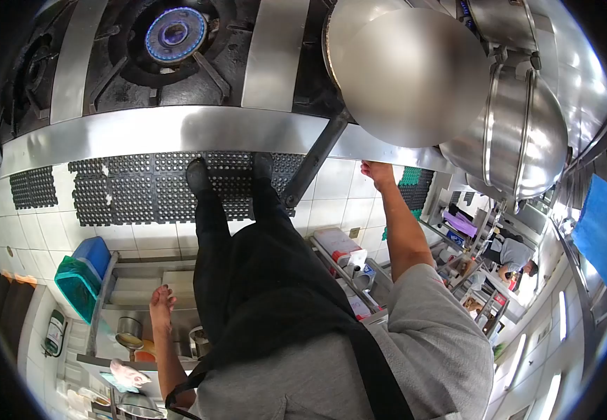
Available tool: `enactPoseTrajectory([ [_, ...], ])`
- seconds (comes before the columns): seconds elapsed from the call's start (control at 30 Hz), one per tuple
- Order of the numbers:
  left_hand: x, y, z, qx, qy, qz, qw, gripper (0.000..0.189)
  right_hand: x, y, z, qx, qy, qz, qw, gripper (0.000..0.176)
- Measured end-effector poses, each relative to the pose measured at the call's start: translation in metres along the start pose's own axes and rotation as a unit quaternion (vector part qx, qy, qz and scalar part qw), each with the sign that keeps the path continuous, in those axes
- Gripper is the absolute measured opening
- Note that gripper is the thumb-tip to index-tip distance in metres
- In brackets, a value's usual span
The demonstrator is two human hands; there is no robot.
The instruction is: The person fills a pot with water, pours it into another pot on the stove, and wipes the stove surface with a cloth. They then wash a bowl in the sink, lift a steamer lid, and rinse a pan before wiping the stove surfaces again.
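Note:
My right hand (377, 173) is at the front edge of the stove (198, 129), just below its steel rim. Its fingers are curled together; whatever they may hold is too small to make out. Close by, to the left of that hand, the long dark handle (319, 155) of a large pan (342, 42) juts out over the floor. Much of the pan is covered by a blurred patch. My left hand (163, 302) hangs at my side, fingers loosely bent and apart, with nothing in it. A blue flame burns on the burner (175, 35) at the upper left.
Large steel bowls (527, 133) stand at the right of the stove. Black perforated mats (135, 185) lie on the tiled floor. Behind me are a shelf unit (338, 259) and a green bin (77, 287). A person (510, 255) bends over farther back.

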State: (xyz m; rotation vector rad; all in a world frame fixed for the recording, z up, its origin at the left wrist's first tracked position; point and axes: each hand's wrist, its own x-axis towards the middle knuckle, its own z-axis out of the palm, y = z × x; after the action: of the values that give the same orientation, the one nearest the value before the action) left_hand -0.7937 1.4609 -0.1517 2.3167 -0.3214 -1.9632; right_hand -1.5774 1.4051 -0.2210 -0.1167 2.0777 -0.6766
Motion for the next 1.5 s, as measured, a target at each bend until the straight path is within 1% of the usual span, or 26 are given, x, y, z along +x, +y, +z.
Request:
enactPoseTrajectory([
  [0.23, 0.006, -0.001, 0.002, 0.014, 0.002, 0.008, 1.0, 0.04, -0.012, -0.008, 0.011, -0.054, 0.033, -0.036, 0.997, 0.006],
  [0.33, 0.007, -0.006, 0.002, 0.01, 0.001, 0.014, 1.0, 0.041, -0.017, -0.006, 0.01, -0.01, 0.037, -0.032, 0.999, 0.012],
  [0.43, 0.005, -0.01, -0.005, 0.002, 0.005, 0.016, 1.0, 0.04, -0.031, 0.011, 0.023, 0.015, -0.006, 0.043, 0.999, 0.024],
  [0.5, 0.007, -0.013, -0.008, -0.011, 0.001, 0.019, 1.0, 0.038, -0.063, 0.019, 0.05, -0.059, -0.092, 0.09, 0.99, 0.051],
  [0.53, 0.003, -0.01, -0.009, -0.018, 0.003, 0.023, 1.0, 0.037, -0.087, 0.006, 0.071, -0.017, -0.193, 0.149, 0.97, 0.061],
  [0.57, 0.002, -0.008, -0.014, -0.026, 0.005, 0.027, 0.999, 0.035, -0.125, -0.023, 0.093, 0.02, -0.293, 0.207, 0.933, 0.071],
  [0.63, 0.013, -0.013, -0.025, -0.031, 0.014, 0.025, 0.999, 0.033, -0.192, -0.074, 0.134, 0.174, -0.399, 0.154, 0.887, 0.086],
  [0.7, 0.018, -0.007, -0.043, -0.03, 0.011, 0.025, 0.999, 0.033, -0.244, -0.119, 0.17, 0.356, -0.431, 0.076, 0.826, 0.089],
  [0.73, 0.021, 0.0, -0.051, -0.032, 0.007, 0.028, 0.999, 0.033, -0.256, -0.131, 0.183, 0.419, -0.431, 0.047, 0.798, 0.088],
  [0.77, 0.021, 0.009, -0.06, -0.03, 0.015, 0.04, 0.999, 0.033, -0.291, -0.164, 0.198, 0.459, -0.338, 0.06, 0.819, 0.082],
  [0.83, 0.016, 0.027, -0.084, -0.041, 0.048, 0.06, 0.996, 0.033, -0.298, -0.18, 0.206, 0.503, -0.36, 0.052, 0.784, 0.067],
  [0.87, 0.011, 0.034, -0.097, -0.052, 0.068, 0.072, 0.994, 0.034, -0.281, -0.175, 0.204, 0.484, -0.41, 0.024, 0.773, 0.053],
  [0.9, 0.009, 0.041, -0.106, -0.063, 0.087, 0.081, 0.991, 0.034, -0.262, -0.167, 0.206, 0.465, -0.457, -0.005, 0.758, 0.043],
  [0.93, 0.009, 0.049, -0.116, -0.072, 0.101, 0.089, 0.988, 0.034, -0.263, -0.168, 0.213, 0.403, -0.327, 0.005, 0.855, 0.037],
  [0.97, 0.009, 0.059, -0.128, -0.063, 0.116, 0.1, 0.986, 0.034, -0.266, -0.171, 0.216, 0.329, -0.179, 0.007, 0.927, 0.037],
  [1.03, 0.01, 0.071, -0.134, -0.038, 0.13, 0.113, 0.984, 0.035, -0.279, -0.173, 0.225, 0.295, -0.071, -0.049, 0.951, 0.032],
  [1.13, -0.014, 0.091, -0.132, -0.082, 0.119, 0.17, 0.975, 0.036, -0.283, -0.162, 0.218, 0.249, -0.089, -0.097, 0.959, 0.03],
  [1.23, -0.007, 0.094, -0.134, -0.048, 0.064, 0.136, 0.987, 0.039, -0.31, -0.17, 0.221, 0.161, -0.102, -0.138, 0.972, 0.027],
  [1.27, 0.002, 0.096, -0.138, -0.033, 0.06, 0.128, 0.989, 0.041, -0.324, -0.178, 0.228, 0.123, -0.111, -0.152, 0.974, 0.026],
  [1.3, 0.014, 0.1, -0.148, -0.011, 0.062, 0.176, 0.982, 0.041, -0.34, -0.186, 0.238, 0.083, -0.12, -0.166, 0.975, 0.025],
  [1.33, 0.027, 0.11, -0.162, 0.01, 0.066, 0.223, 0.973, 0.041, -0.358, -0.198, 0.251, 0.073, -0.165, -0.17, 0.969, 0.024],
  [1.37, 0.042, 0.121, -0.18, 0.032, 0.071, 0.268, 0.96, 0.042, -0.378, -0.213, 0.269, 0.032, -0.182, -0.16, 0.97, 0.025],
  [1.4, 0.026, 0.159, -0.189, -0.003, 0.11, 0.22, 0.969, 0.035, -0.395, -0.227, 0.292, 0.008, -0.21, -0.175, 0.962, 0.025],
  [1.43, 0.009, 0.195, -0.202, -0.082, 0.114, 0.257, 0.956, 0.031, -0.409, -0.241, 0.318, -0.014, -0.236, -0.189, 0.953, 0.025],
  [1.47, 0.03, 0.22, -0.23, -0.099, 0.094, 0.306, 0.942, 0.031, -0.42, -0.255, 0.349, -0.031, -0.27, -0.194, 0.943, 0.025],
  [1.5, 0.037, 0.255, -0.254, -0.17, 0.086, 0.344, 0.92, 0.037, -0.431, -0.269, 0.384, -0.046, -0.303, -0.198, 0.931, 0.024],
])
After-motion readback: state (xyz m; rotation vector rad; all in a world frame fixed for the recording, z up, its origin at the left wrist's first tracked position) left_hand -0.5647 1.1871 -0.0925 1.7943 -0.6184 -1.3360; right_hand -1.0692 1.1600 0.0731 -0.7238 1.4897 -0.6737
